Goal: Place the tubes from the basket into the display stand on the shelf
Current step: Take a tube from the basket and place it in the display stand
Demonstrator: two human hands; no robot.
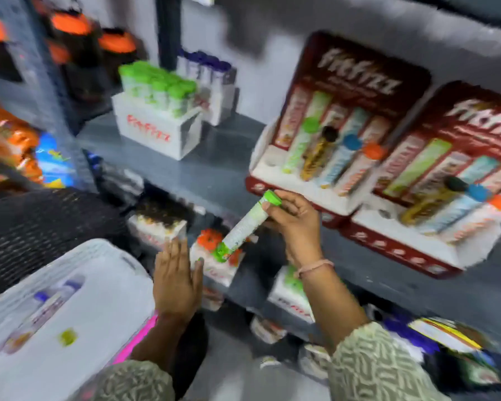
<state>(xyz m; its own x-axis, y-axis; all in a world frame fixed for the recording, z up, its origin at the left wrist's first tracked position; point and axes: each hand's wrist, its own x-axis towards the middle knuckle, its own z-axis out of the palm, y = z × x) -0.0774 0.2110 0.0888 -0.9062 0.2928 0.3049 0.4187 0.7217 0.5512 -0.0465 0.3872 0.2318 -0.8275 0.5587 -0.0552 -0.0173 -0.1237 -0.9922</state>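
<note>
My right hand grips a white tube with a green cap, held slanted just below the front edge of the shelf. Right above it stands a red and white display stand with several tubes leaning in its slots and one free slot at the left. A second display stand sits to its right. My left hand is open, fingers spread, beside the white basket. Inside the basket lie tubes with purple caps.
A white box of green-capped tubes and a box of purple-capped tubes stand further back on the grey shelf. More tube boxes fill the lower shelf. Orange-lidded jars are at the upper left. The picture is blurred.
</note>
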